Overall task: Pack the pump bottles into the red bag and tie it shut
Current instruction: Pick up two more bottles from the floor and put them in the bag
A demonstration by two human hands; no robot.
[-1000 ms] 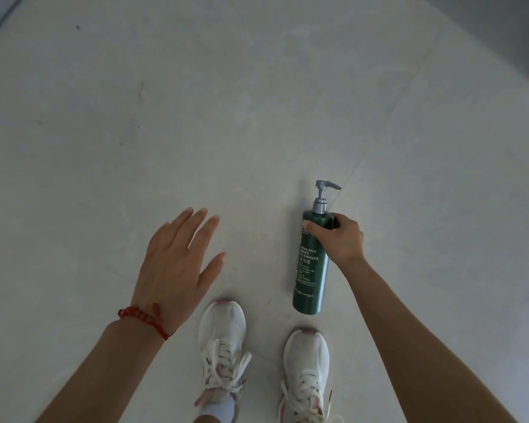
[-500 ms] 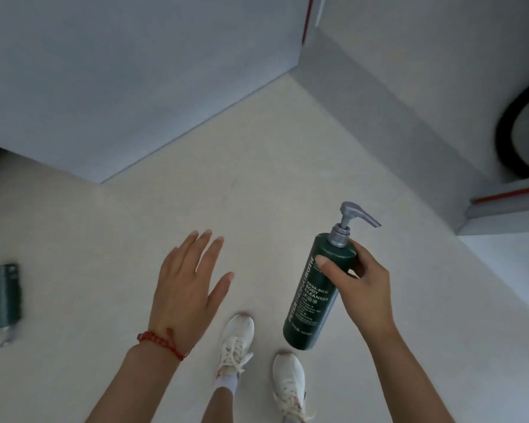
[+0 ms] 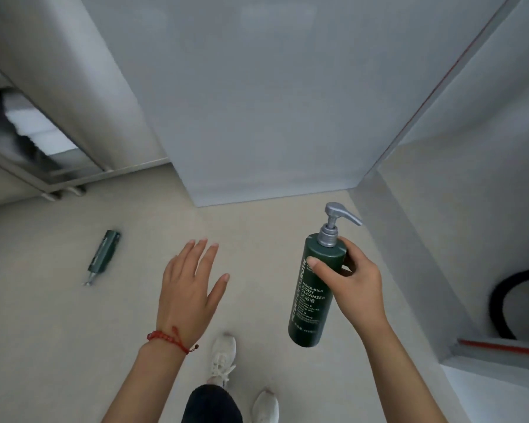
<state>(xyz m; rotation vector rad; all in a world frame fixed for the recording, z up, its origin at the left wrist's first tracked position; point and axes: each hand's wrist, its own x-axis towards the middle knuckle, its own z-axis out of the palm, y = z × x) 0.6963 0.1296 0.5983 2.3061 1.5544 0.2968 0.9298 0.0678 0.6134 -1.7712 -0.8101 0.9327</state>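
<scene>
My right hand point(image 3: 353, 285) grips a dark green pump bottle point(image 3: 310, 303) near its shoulder and holds it upright in the air, silver pump head on top. My left hand point(image 3: 190, 291) hovers beside it with fingers spread and nothing in it; a red cord bracelet sits on its wrist. A second dark green pump bottle point(image 3: 103, 254) lies on its side on the floor to the left, pump end pointing toward me. No red bag is in view.
A pale wall panel point(image 3: 257, 102) stands straight ahead. A grey ledge point(image 3: 425, 239) runs along the right, with a black hoop point(image 3: 507, 300) and a red strip behind it. A metal frame point(image 3: 52, 166) is at the left. My white shoes point(image 3: 223, 358) stand on beige floor.
The view has tilted up from the floor to the wall. My right hand has lifted the bottle off the floor. The lying bottle has shifted right in view.
</scene>
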